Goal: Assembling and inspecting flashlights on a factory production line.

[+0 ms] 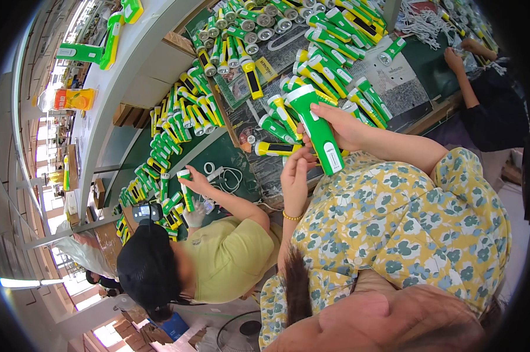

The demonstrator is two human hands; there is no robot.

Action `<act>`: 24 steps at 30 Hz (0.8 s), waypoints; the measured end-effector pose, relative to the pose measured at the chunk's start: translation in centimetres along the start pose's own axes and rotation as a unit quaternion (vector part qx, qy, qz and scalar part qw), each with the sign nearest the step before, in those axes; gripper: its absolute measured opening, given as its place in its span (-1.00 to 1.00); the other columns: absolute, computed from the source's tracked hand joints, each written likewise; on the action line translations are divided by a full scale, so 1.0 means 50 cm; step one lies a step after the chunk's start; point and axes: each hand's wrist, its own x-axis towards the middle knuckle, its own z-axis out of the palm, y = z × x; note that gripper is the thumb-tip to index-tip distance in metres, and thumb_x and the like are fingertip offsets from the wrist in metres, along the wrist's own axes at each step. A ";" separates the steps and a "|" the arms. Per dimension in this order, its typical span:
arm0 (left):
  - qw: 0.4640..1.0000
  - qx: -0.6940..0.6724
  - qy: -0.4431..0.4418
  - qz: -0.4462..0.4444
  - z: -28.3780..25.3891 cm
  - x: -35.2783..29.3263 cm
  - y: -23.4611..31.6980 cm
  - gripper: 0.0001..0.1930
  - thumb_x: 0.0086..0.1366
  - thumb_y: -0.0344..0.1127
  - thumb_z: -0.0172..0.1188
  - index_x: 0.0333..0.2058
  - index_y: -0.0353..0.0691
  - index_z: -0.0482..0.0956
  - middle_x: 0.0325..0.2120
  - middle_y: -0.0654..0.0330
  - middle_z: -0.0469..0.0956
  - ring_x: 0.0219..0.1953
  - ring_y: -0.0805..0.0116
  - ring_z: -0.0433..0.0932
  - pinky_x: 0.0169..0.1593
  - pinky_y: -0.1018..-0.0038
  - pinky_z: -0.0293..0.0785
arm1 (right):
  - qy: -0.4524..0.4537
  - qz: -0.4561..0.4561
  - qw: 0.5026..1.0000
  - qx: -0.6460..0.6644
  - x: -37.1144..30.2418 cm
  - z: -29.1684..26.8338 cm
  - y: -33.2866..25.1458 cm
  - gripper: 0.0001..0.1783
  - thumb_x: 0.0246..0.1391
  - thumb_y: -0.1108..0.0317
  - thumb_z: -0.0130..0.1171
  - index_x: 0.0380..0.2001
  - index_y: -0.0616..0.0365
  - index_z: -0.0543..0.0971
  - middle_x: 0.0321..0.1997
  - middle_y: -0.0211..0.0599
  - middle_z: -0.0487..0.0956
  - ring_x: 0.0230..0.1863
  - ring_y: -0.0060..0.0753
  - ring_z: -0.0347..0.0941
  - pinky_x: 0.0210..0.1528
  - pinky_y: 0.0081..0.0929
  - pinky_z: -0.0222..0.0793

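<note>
A green flashlight (319, 130) with a white head and white switch panel is held at a slant in front of my chest. My right hand (342, 127) grips it from the right, thumb on the body just below the head. From the other side, my left hand (296, 176) has its bent fingers against the flashlight's edge, their tips partly hidden by it. A beaded bracelet (293, 216) circles my left wrist. Just beyond my hands, more green and yellow flashlights (317, 76) lie heaped on the newspaper-covered bench (402, 94).
At my left, a person in a cap and yellow-green shirt (229, 258) holds a green flashlight (186, 190). A white cable (227, 179) lies by them. Another person's arm (465, 85) reaches in at far right near white cords (420, 26). A shelf (92, 111) bears an orange drink bottle (74, 100).
</note>
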 end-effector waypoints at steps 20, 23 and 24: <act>0.817 0.541 0.178 0.091 -0.276 0.527 -0.145 -0.46 0.20 -0.16 0.19 0.05 -0.41 0.35 -0.02 -0.13 0.41 -0.02 -0.08 0.41 0.05 0.18 0.35 | 0.112 0.007 0.993 0.032 -0.018 0.006 -0.010 -0.63 0.26 0.06 -0.05 -0.09 0.14 0.37 -0.22 -0.20 0.53 -0.26 -0.36 0.49 -0.23 -0.33 0.50; 0.774 0.608 0.178 0.009 -0.238 0.588 -0.153 -0.38 0.12 -0.20 0.26 0.08 -0.41 0.28 -0.03 -0.18 0.38 0.00 -0.12 0.40 0.05 0.15 0.37 | 0.123 0.005 0.992 0.040 -0.032 -0.018 -0.016 -0.64 0.26 0.11 -0.04 -0.10 0.18 0.34 -0.16 -0.15 0.51 -0.20 -0.33 0.49 -0.19 -0.34 0.50; 0.770 0.613 0.176 0.003 -0.225 0.593 -0.159 -0.35 0.09 -0.25 0.29 0.10 -0.40 0.25 -0.04 -0.19 0.39 -0.01 -0.13 0.41 0.03 0.15 0.39 | 0.137 0.003 0.990 0.039 -0.038 -0.031 -0.015 -0.64 0.26 0.11 -0.04 -0.10 0.20 0.33 -0.15 -0.14 0.51 -0.20 -0.32 0.49 -0.19 -0.34 0.50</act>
